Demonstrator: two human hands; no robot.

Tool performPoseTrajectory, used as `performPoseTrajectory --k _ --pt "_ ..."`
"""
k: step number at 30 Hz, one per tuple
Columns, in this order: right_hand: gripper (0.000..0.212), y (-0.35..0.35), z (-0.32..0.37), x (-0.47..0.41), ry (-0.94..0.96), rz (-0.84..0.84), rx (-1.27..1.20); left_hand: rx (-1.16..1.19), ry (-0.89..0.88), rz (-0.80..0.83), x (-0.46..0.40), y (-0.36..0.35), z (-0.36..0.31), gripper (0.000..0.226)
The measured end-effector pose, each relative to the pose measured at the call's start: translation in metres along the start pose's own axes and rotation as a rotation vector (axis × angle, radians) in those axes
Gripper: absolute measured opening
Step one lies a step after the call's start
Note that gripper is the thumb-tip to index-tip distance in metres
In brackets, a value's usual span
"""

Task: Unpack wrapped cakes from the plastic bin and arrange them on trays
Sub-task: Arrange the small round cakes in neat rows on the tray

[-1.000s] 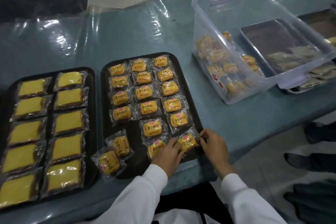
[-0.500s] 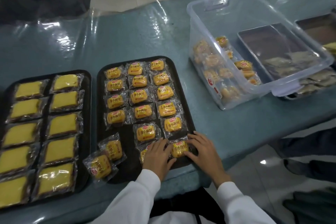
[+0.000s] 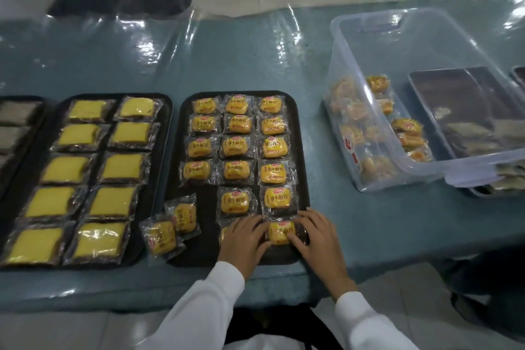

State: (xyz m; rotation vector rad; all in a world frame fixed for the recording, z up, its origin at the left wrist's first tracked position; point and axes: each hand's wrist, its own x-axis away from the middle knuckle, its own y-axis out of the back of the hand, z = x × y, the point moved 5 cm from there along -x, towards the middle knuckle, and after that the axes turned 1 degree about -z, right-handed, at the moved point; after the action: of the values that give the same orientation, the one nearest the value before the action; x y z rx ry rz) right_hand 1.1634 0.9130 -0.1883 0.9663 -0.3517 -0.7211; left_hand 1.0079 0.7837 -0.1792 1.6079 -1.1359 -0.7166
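Both hands rest on the near end of the middle tray, one on each side of a small wrapped cake. The left hand lies flat with relaxed fingers, its fingertips against the cake's left side and its palm covering another cake just left of it. The right hand is spread, fingers touching the wrapper's right edge; neither hand curls round anything.

That cake sits in the tray's near right corner, finishing the right column. Two more wrapped cakes lie loose and overlapping at the tray's near left edge, one partly hanging off it. A careless sweep of the left sleeve could likely knock them onto the bench. Pushing the corner cake too hard may slide the slick wrappers and upset the rows behind.

The tray's near edge sits close to the bench edge, so there is little margin there. Open tray room remains in the left column, near end. Right of the tray, the clear plastic bin holds more cakes, with bare bench between. Left of the middle tray, a tray of larger yellow cakes lies just beside it.
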Motion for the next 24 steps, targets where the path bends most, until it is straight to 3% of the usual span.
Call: performPoseTrajectory --k 6,15,19,24 --pt "0.026 -0.009 0.048 -0.010 0.047 0.005 -0.102 0.068 0.155 -0.113 0.025 0.029 0.044 0.040" --pt "0.017 -0.068 0.161 -0.033 0.154 0.107 -0.206 0.234 0.531 -0.299 0.070 0.080 0.172 0.026" --pt "0.016 -0.098 0.198 -0.045 0.018 0.179 -0.310 0.414 0.793 -0.317 0.092 0.077 0.214 0.043" --pt "0.018 -0.126 0.210 -0.053 -0.134 0.253 -0.302 0.625 0.893 -0.232 0.096 0.064 0.239 0.075"
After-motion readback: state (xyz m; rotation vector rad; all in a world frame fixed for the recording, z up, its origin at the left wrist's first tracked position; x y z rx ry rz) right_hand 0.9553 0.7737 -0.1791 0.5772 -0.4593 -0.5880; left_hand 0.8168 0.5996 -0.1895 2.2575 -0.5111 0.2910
